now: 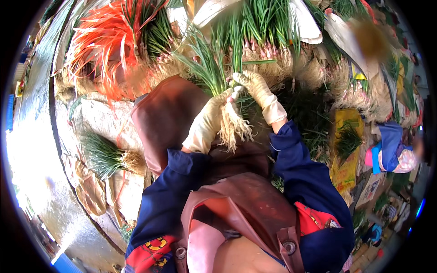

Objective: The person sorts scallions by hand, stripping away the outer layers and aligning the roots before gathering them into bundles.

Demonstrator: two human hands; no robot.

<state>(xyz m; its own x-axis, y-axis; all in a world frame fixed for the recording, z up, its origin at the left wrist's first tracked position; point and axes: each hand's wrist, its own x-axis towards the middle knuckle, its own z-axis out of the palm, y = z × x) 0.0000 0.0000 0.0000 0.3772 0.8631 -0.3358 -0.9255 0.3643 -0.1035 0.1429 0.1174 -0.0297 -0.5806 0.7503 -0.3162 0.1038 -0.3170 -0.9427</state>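
Head view, gloved left hand (210,119) holding rooted green-onion bunch (231,122), gloved right hand (260,91) at its bulbs (236,95), fingers (241,78) narrowed, grip unclear.

2 gloved hands (207,122) (260,91), 1 brown apron (243,195)

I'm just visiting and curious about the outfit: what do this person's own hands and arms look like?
The left hand and right hand both wear pale cream gloves that reach the wrists. Beyond them come loose navy-blue sleeves, with red, patterned panels higher up, toward the shoulders.
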